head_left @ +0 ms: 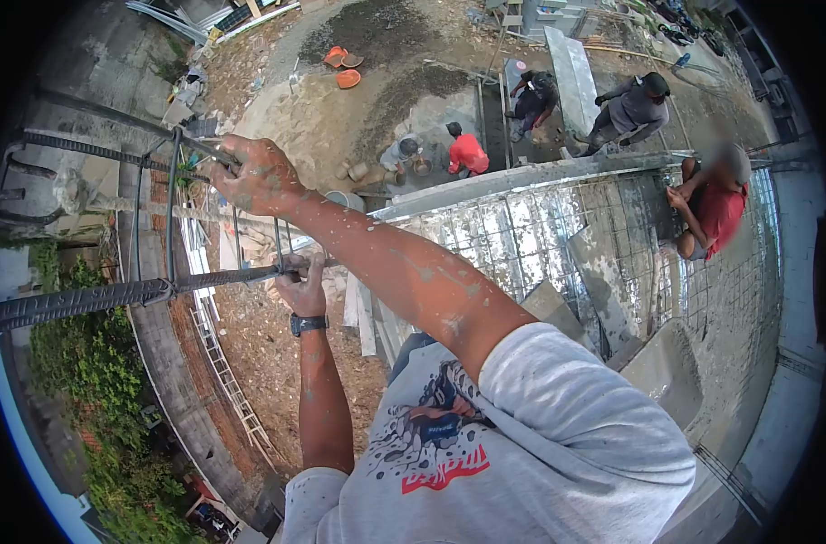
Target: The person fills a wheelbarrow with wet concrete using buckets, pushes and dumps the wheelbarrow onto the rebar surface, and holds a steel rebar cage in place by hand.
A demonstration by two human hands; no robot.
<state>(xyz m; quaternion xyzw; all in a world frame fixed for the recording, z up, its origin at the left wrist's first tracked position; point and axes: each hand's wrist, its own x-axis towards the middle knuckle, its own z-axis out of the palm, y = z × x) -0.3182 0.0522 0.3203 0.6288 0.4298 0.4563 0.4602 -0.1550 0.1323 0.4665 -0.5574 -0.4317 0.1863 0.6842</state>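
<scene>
A rebar cage [86, 302] of ribbed steel bars tied with thin stirrups reaches in from the left edge of the head view. My right hand [259, 177], spotted with grey cement, is closed around its upper bar near the top. Below it, my left hand [302, 286], with a dark watch on the wrist, has its fingers wrapped round the lower ribbed bar. A stirrup [174, 208] joins the two bars to the left of my hands. Hooked bar ends [23, 195] show at the far left. My palms are hidden.
Right of me lies a slab with steel mesh [558, 231] and wet concrete, where a person in red [725, 204] crouches. Several people work on the ground far below, beside orange tubs [347, 79]. A ladder [222, 367] and a wall [173, 390] are beneath my left side.
</scene>
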